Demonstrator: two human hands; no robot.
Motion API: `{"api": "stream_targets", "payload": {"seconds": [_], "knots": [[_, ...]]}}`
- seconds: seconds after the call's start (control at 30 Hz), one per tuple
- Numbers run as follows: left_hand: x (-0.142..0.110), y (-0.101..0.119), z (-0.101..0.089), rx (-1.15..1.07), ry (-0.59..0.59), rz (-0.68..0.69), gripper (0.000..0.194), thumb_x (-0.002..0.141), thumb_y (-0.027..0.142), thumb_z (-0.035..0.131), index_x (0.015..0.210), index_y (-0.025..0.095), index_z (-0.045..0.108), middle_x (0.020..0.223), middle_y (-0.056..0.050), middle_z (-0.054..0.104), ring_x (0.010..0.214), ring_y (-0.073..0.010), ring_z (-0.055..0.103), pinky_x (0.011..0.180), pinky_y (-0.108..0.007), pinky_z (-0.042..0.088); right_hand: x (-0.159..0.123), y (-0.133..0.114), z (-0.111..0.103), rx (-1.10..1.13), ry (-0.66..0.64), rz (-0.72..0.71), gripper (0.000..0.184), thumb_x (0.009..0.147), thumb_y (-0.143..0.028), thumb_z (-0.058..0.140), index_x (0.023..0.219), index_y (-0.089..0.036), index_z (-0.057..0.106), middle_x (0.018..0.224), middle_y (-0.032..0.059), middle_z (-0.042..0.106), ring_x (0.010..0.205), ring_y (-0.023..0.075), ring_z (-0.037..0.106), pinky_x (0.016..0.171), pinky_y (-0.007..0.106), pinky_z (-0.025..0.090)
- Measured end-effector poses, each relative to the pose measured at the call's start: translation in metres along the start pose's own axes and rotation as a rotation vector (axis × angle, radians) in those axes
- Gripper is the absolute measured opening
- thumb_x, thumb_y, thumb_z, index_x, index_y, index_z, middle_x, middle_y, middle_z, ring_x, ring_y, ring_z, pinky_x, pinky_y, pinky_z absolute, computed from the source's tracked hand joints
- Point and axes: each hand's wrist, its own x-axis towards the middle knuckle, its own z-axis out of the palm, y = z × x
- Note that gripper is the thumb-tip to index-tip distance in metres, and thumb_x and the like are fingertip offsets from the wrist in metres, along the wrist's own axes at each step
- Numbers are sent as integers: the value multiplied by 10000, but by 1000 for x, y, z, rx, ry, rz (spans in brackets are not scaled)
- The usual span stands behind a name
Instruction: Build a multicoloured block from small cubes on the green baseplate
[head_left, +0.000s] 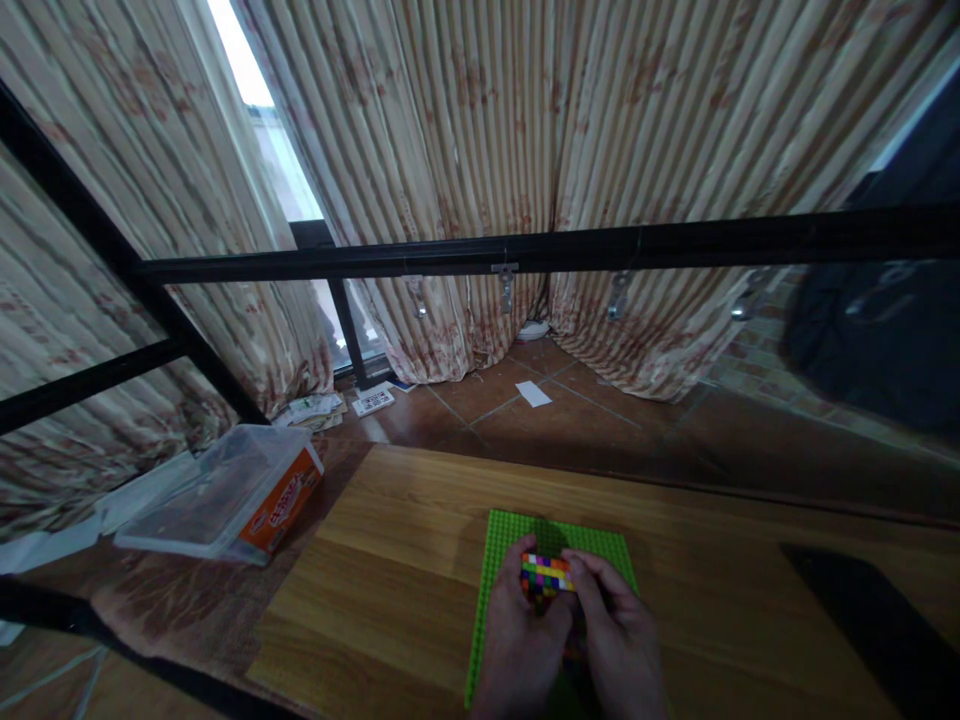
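A small block of multicoloured toy bricks is held up over a green studded baseplate. My left hand grips the block from its left side, with the thumb underneath and a finger at the upper left corner. At the block's right end, my right hand has its thumb and fingers pressed on the bricks. More coloured bricks show dimly between the two hands, mostly hidden by them. The baseplate lies on a wooden table, and the hands cover much of its near half.
A clear plastic box with an orange label sits left of the table. A dark flat object lies on the table's right. A black metal bar with hanging clips crosses before the curtains. White paper lies on the floor.
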Motion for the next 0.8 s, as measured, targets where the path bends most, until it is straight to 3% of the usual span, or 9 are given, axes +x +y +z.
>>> {"api": "stream_targets", "payload": {"seconds": [0.23, 0.8], "knots": [[-1, 1, 1, 63, 9, 16, 587, 770, 167, 654, 1330, 129, 483, 1029, -83, 702, 837, -162, 666, 780, -273, 534, 2, 5, -2, -19, -18, 5, 465, 719, -618, 705, 885, -189, 770, 988, 91, 768, 843, 244, 708, 709, 306, 573], [-1, -4, 2, 31, 28, -1, 638, 740, 190, 718, 1340, 148, 505, 993, -80, 717, 811, -166, 672, 721, -241, 521, 4, 6, -5, -106, -4, 49, 552, 650, -676, 701, 902, -191, 778, 967, 91, 777, 882, 276, 720, 721, 315, 586]]}}
